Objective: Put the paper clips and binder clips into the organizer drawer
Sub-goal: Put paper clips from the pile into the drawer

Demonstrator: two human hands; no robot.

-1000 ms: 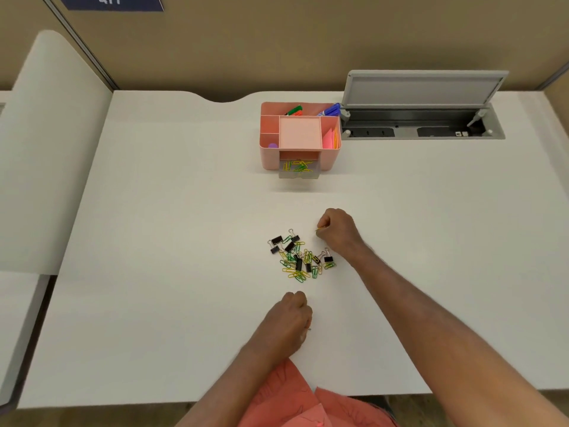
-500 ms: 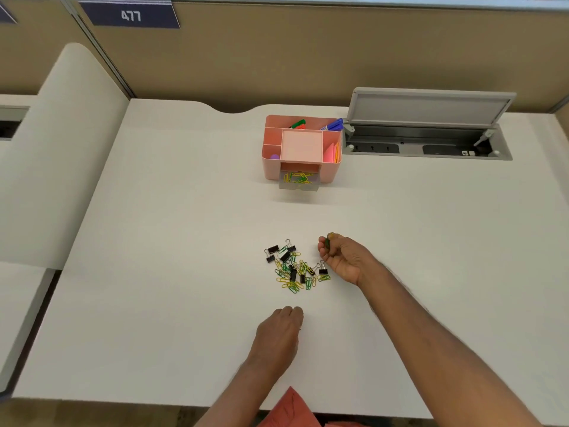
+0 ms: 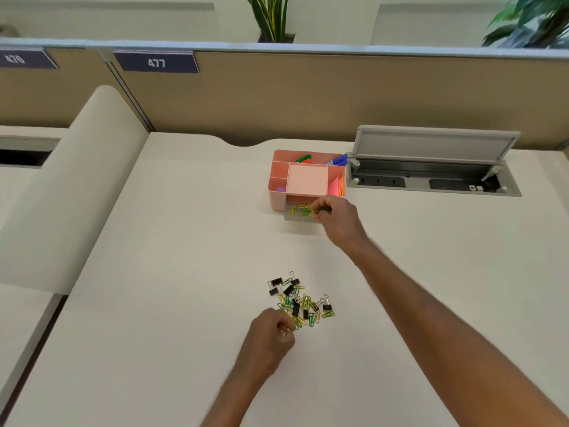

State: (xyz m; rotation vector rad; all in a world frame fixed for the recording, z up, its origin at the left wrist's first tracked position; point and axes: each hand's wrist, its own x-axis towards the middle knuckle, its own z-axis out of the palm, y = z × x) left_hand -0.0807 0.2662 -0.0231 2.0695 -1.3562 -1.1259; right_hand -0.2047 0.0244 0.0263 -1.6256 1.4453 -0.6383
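Note:
A pile of green and yellow paper clips and black binder clips (image 3: 300,298) lies on the white desk (image 3: 184,272). A pink organizer (image 3: 278,192) stands further back, its clear drawer (image 3: 292,215) pulled out with several paper clips inside. My right hand (image 3: 337,220) hovers at the drawer's right side, fingers closed on a small dark green clip. My left hand (image 3: 271,337) rests at the pile's near left edge, fingertips pinched on a clip; which kind is unclear.
A grey cable box (image 3: 434,167) with raised lid sits right of the organizer. A curved white divider (image 3: 70,186) borders the desk on the left. Brown partition panels (image 3: 308,94) stand behind. Markers and sticky notes fill the organizer's top compartments.
My right hand lifted a clip from the pile and carried it forward to the drawer. My left hand moved up to the pile's edge. The camera tilted upward.

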